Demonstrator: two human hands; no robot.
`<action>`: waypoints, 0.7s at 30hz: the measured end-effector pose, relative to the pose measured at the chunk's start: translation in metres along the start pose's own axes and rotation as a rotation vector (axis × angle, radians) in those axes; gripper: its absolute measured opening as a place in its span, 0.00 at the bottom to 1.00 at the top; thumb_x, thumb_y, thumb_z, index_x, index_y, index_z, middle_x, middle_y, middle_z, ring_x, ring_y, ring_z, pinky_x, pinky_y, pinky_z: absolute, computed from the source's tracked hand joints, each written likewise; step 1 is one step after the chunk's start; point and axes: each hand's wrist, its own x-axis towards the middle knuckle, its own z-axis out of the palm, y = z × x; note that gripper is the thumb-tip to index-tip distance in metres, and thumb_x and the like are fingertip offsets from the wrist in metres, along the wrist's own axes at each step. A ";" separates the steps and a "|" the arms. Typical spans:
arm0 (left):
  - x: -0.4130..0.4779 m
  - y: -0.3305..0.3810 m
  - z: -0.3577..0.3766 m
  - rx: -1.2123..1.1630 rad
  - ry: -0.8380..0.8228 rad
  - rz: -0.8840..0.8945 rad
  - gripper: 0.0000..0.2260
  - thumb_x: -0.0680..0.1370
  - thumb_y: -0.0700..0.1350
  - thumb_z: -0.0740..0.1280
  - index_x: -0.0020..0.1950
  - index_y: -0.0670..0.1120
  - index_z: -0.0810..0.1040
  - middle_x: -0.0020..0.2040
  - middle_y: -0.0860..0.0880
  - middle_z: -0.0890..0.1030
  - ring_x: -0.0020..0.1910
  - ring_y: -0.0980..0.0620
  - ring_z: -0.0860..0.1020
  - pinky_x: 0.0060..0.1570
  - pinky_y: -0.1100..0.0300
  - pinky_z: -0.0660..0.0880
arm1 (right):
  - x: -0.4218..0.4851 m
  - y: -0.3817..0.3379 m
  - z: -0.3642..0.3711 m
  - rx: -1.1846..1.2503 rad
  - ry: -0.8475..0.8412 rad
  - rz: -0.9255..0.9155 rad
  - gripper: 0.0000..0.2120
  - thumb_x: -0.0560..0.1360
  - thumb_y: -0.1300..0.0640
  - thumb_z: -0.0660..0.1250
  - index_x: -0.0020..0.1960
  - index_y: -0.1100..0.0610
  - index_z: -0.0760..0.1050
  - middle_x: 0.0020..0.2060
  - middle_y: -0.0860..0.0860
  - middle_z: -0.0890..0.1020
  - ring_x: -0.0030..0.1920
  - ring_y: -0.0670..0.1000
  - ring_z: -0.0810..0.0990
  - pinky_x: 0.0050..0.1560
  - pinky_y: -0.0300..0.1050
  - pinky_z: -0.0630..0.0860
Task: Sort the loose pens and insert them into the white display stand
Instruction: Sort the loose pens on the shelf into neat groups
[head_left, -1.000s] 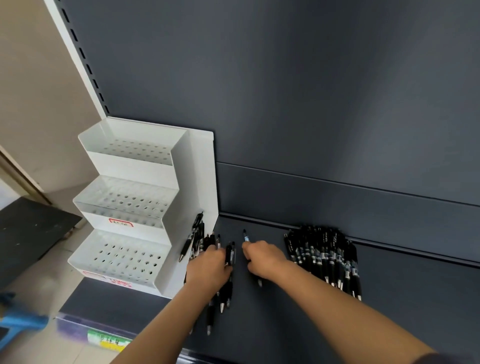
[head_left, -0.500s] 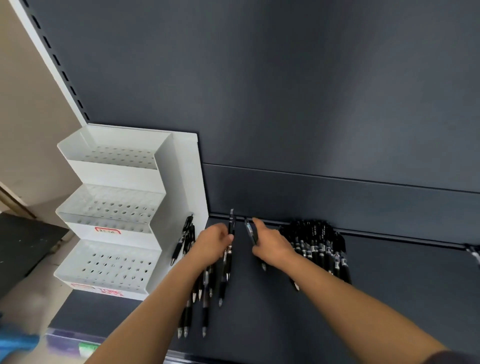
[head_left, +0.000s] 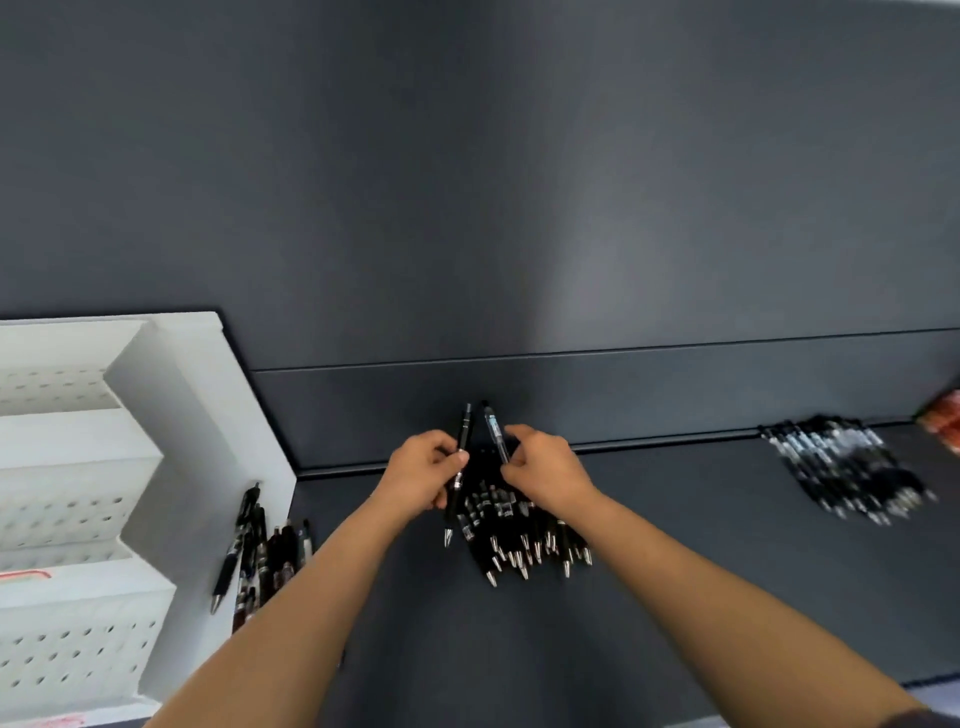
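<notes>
My left hand (head_left: 423, 475) grips a black pen (head_left: 459, 470) that stands nearly upright, tip down. My right hand (head_left: 545, 470) pinches a pen with a clear blue-tinted barrel (head_left: 496, 428). Both hands hover over a pile of black pens (head_left: 519, 535) lying on the dark shelf (head_left: 675, 571), tips toward me. The white display stand (head_left: 156, 441) with stepped perforated tiers stands at the left, its holes showing no pens. A smaller group of black pens (head_left: 260, 551) lies against the stand's right side.
Another pile of black and white pens (head_left: 847, 467) lies at the far right of the shelf. Something red-orange (head_left: 943, 421) shows at the right edge. The dark back panel (head_left: 519, 208) rises directly behind the shelf.
The view has swung right, so the stand slid to the left edge and a far-right pen pile appeared. Both hands moved from the pens beside the stand to over the middle pile, each holding a pen.
</notes>
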 end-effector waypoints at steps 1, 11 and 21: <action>0.003 0.002 0.006 0.043 0.017 -0.003 0.05 0.78 0.44 0.65 0.47 0.42 0.74 0.31 0.48 0.76 0.18 0.57 0.71 0.20 0.67 0.67 | -0.001 0.007 -0.004 -0.005 0.009 0.022 0.20 0.72 0.61 0.65 0.64 0.55 0.73 0.40 0.53 0.83 0.47 0.55 0.81 0.50 0.50 0.78; 0.017 0.015 0.069 0.341 0.130 -0.059 0.13 0.78 0.46 0.64 0.60 0.45 0.67 0.39 0.44 0.79 0.35 0.44 0.78 0.42 0.49 0.78 | -0.007 0.055 -0.020 -0.008 -0.032 0.132 0.17 0.73 0.56 0.66 0.61 0.52 0.75 0.44 0.53 0.82 0.47 0.55 0.81 0.50 0.48 0.78; -0.004 -0.003 0.062 0.503 0.146 -0.132 0.12 0.78 0.49 0.62 0.60 0.50 0.71 0.50 0.47 0.79 0.50 0.46 0.78 0.46 0.53 0.75 | -0.004 0.041 -0.008 -0.032 -0.104 -0.003 0.19 0.73 0.58 0.65 0.64 0.51 0.72 0.45 0.53 0.83 0.47 0.56 0.81 0.50 0.50 0.78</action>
